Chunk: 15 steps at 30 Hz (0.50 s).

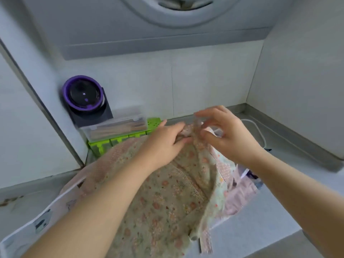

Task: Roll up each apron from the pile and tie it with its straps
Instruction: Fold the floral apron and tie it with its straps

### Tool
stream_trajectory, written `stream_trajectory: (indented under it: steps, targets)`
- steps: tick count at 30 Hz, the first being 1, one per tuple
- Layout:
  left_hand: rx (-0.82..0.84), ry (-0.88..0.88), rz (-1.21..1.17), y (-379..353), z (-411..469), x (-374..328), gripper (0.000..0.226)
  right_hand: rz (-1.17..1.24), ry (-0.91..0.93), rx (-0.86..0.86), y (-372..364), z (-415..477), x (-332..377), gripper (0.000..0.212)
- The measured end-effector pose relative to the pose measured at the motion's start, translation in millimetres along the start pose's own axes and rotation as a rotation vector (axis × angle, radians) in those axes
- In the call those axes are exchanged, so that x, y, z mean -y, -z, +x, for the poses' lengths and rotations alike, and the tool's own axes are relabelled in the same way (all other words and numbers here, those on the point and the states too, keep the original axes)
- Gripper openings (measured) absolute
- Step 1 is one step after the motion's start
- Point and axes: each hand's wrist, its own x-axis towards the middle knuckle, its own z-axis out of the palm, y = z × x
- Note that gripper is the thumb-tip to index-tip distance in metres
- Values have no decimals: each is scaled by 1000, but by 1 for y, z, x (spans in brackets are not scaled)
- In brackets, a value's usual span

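One grey table (288, 159) carries a pile showing three cloths. The flowered apron (158, 211) lies spread on top. Two hands meet at its far edge: the left hand (163, 144) grips bunched fabric and the right hand (227, 135) pinches one strap (197, 125). Behind stand one round purple gadget (83, 95) and one clear box (113, 125).

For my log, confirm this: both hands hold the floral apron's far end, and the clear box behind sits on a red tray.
The tray is green, not red, per the head view. The left hand and right hand do hold the floral apron's far end, and the clear box sits on that tray.
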Motion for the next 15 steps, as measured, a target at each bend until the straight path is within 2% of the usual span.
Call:
stream_trajectory:
  steps: [1, 3, 6, 8, 10, 11, 12, 15]
  targets:
    - [-39, -4, -6, 10, 2, 0, 15, 40, -40, -16, 7, 3, 1, 37]
    - [-131, 1, -12, 31, 5, 2, 18, 91, -183, -41, 15, 4, -6, 45]
    - [-246, 19, -6, 64, 5, 2, 15, 282, -515, -5, 6, -7, -22, 68]
    - [-286, 14, -26, 87, 4, -1, 18, 343, -627, 73, -7, -16, -33, 105]
    - [-340, 21, -18, 110, 1, -4, 23, 332, -651, 135, -21, -20, -42, 140]
    - [-374, 25, -10, 120, 0, -4, 21, 338, -653, 177, -27, -20, -43, 144]
    - [-405, 31, -3, 131, -2, -2, 16, 341, -658, 233, -33, -19, -44, 139]
    - [-463, 65, -19, 160, -7, 4, 12, 458, -691, 350, -56, -13, -36, 106]
